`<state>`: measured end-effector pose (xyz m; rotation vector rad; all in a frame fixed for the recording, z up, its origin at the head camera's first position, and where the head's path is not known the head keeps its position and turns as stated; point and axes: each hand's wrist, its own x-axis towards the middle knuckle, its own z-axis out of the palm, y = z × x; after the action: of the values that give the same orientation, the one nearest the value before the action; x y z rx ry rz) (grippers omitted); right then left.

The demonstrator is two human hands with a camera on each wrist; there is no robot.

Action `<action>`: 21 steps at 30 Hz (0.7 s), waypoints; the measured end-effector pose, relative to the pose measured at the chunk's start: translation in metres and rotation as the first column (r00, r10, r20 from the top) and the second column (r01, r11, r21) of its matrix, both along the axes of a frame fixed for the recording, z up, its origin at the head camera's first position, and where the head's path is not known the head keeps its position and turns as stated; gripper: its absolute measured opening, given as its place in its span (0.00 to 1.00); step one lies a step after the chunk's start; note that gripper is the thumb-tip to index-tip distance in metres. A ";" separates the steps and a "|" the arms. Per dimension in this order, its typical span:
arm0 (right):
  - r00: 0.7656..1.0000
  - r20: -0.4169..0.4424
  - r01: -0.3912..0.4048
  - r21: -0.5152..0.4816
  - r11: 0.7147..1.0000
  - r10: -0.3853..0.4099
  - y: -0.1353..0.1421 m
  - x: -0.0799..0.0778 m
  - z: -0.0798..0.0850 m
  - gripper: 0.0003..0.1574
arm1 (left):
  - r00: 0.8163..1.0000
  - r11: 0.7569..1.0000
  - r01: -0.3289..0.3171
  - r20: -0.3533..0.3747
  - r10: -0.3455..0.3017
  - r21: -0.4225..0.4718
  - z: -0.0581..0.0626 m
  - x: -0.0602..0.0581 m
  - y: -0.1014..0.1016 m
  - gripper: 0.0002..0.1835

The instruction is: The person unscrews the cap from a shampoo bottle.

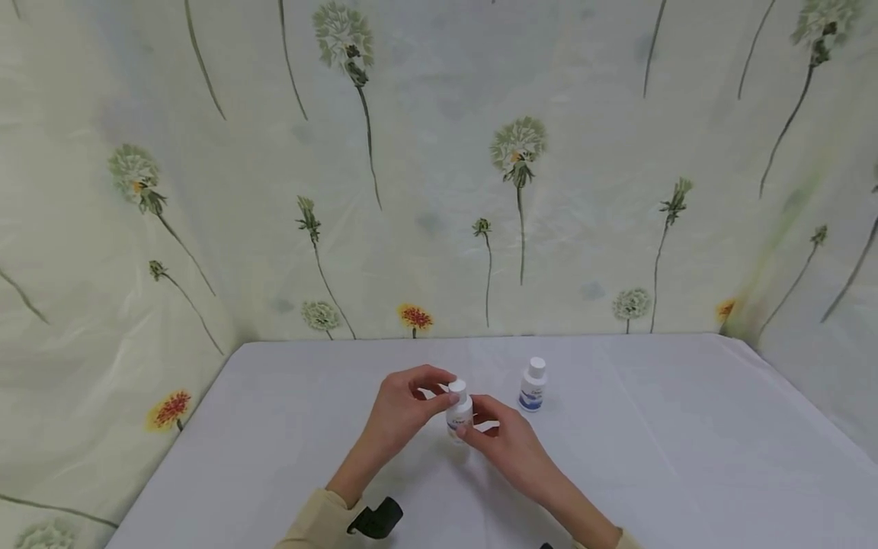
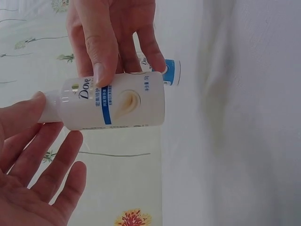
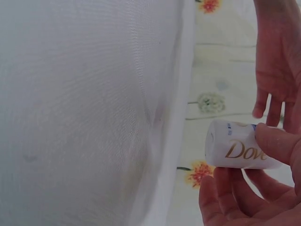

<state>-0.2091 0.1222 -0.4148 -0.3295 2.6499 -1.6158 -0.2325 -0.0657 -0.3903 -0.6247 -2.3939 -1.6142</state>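
Observation:
A small white Dove bottle (image 1: 459, 416) with a white cap is held between both hands, upright in the head view. My left hand (image 1: 406, 402) pinches the cap between thumb and forefinger, its other fingers spread below in the left wrist view. My right hand (image 1: 511, 441) grips the bottle's body, thumb on the front and fingers behind. The right wrist view shows the underside of the bottle (image 3: 235, 148), clear of the table. A similar white bottle (image 1: 532, 387) with a blue lower label stands on the table, behind and right of the right hand.
A white cloth covers the table (image 1: 309, 427). Around its back and sides hangs a pale curtain (image 1: 425, 152) printed with dandelions. A black strap piece (image 1: 377, 518) sits by the left wrist, next to a cream sleeve (image 1: 317, 518).

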 end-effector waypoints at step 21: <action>0.995 0.066 0.080 0.016 0.997 -0.081 0.012 0.017 0.007 0.26 | 0.999 1.000 0.006 0.045 -0.004 -0.027 0.005 0.013 0.017 0.10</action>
<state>-0.1919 0.1346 -0.4081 -0.1675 2.6561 -1.6002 -0.2195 -0.0486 -0.3852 -0.6062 -2.4519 -1.6163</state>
